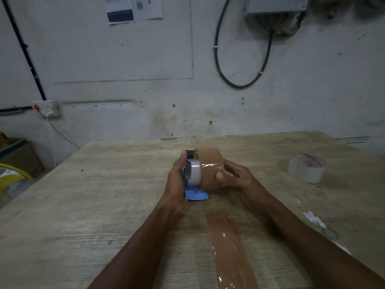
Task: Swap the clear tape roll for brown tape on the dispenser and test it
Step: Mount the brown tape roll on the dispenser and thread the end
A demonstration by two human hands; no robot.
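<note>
Above the middle of the wooden table, my left hand grips the blue tape dispenser, thumb up near its metal front end. Its grey hub is bare on the left side. My right hand holds the brown tape roll right against the hub, fingers wrapped around the roll's rim. The clear tape roll lies flat on the table at the right, apart from both hands.
A long strip of brown tape is stuck to the table, running toward me below the hands. Shiny clear tape remnants lie at the right. A yellow fan and a cardboard box stand off the table's left.
</note>
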